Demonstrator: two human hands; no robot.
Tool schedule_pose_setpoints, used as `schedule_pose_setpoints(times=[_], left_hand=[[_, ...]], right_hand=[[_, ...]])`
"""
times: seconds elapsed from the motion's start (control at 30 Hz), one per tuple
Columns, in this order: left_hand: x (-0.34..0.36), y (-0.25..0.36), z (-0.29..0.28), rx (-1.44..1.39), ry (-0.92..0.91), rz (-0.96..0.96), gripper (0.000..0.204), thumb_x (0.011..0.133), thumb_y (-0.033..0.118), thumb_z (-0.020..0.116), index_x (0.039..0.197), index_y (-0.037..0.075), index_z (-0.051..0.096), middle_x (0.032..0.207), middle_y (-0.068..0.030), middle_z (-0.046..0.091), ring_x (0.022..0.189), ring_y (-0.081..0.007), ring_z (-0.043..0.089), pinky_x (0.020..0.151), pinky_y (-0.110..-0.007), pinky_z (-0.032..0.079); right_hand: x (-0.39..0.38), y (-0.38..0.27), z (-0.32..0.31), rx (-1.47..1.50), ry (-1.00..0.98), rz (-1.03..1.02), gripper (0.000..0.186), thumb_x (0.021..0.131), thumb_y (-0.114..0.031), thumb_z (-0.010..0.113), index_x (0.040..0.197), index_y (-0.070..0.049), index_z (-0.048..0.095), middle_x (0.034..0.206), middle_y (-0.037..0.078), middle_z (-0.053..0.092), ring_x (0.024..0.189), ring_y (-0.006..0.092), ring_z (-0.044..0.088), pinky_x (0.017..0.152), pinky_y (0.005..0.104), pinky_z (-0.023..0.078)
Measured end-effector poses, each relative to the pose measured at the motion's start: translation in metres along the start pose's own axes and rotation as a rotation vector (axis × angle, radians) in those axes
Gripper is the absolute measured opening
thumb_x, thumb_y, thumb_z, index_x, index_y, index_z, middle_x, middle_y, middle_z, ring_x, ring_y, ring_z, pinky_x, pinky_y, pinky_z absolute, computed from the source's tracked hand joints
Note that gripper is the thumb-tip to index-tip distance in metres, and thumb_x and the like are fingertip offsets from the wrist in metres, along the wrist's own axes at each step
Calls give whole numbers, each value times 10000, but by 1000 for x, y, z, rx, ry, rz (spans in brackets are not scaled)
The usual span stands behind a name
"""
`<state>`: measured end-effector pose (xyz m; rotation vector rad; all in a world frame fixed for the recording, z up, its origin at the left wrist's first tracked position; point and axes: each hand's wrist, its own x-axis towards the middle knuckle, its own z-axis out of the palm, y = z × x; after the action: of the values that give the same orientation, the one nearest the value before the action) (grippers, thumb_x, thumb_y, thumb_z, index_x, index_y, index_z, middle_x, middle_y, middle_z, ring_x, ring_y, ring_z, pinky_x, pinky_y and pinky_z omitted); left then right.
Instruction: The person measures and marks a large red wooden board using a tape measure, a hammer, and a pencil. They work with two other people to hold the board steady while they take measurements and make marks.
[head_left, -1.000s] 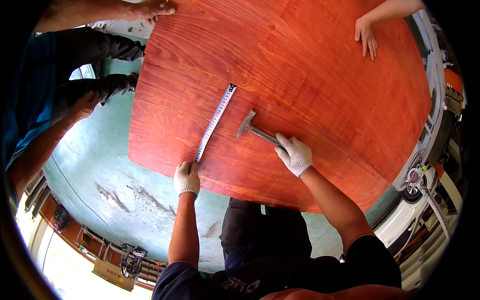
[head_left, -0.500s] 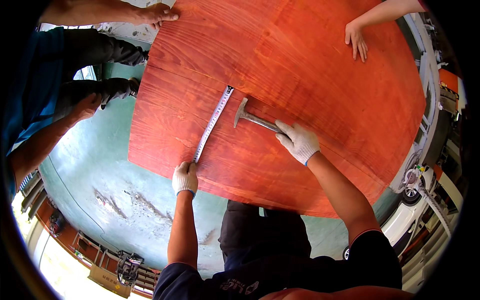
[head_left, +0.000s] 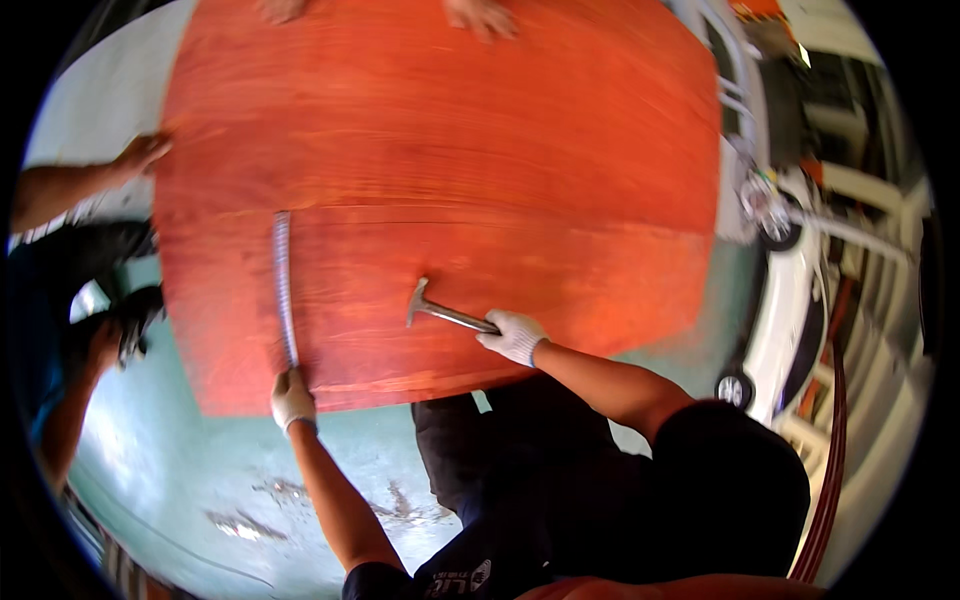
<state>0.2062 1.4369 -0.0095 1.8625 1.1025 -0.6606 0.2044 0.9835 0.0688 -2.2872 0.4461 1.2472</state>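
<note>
A large red-stained wooden board [head_left: 560,150] spreads out in front of me. My left hand [head_left: 293,400], in a white glove, is closed at the board's near edge on the lower end of a tape measure [head_left: 284,285]. The tape's blade lies across the board, running away from me to a thin seam. My right hand [head_left: 515,337], also gloved, is closed round the handle of a metal hammer [head_left: 447,312]. The hammer's head points left, over the board to the right of the tape; whether it touches the wood I cannot tell.
At the left, a person's hand [head_left: 146,152] rests on the board's edge. Another person's two hands, one of them spread [head_left: 481,16], lie at the far edge. A white car [head_left: 795,300] stands on the right. The green floor [head_left: 150,440] has dark scuffed patches.
My view has swung, so the board looks more level and the tape stands nearer upright. The far person now shows two hands on the board instead of one. I still hold tape measure and hammer.
</note>
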Motion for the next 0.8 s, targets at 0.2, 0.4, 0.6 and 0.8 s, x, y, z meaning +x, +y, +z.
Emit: schedule_pose_setpoints(times=[0.2, 0.4, 0.6, 0.8], left_hand=[[-70, -18, 58, -177, -162, 5, 313, 1048, 324, 611, 849, 82, 611, 652, 16, 504, 524, -106, 461, 455, -310, 384], [-218, 0, 241, 24, -523, 30, 237, 1030, 276, 594, 936, 71, 664, 700, 2, 567, 576, -113, 508, 511, -315, 427], [-381, 12, 465, 191, -688, 31, 267, 1041, 323, 565, 928, 88, 618, 693, -27, 573, 514, -152, 530, 442, -308, 409], [-497, -7, 673, 70, -695, -136, 218, 1035, 265, 556, 909, 87, 557, 663, -23, 519, 501, -159, 506, 446, -330, 403]], right_hand=[[-63, 123, 22, 82, 111, 100, 360, 912, -427, 676, 988, -75, 658, 909, 194, 698, 893, 392, 686, 773, 489, 517], [-133, 326, 14, 428, 428, 309, 378, 871, -409, 727, 959, -47, 666, 842, 184, 678, 814, 340, 683, 754, 438, 525], [-135, 562, -25, 789, 817, 515, 373, 877, -398, 739, 944, -35, 687, 789, 147, 683, 759, 241, 676, 707, 411, 531], [-130, 751, -90, 846, 853, 622, 430, 899, -431, 713, 1042, -25, 710, 881, 205, 719, 839, 331, 709, 759, 429, 541]])
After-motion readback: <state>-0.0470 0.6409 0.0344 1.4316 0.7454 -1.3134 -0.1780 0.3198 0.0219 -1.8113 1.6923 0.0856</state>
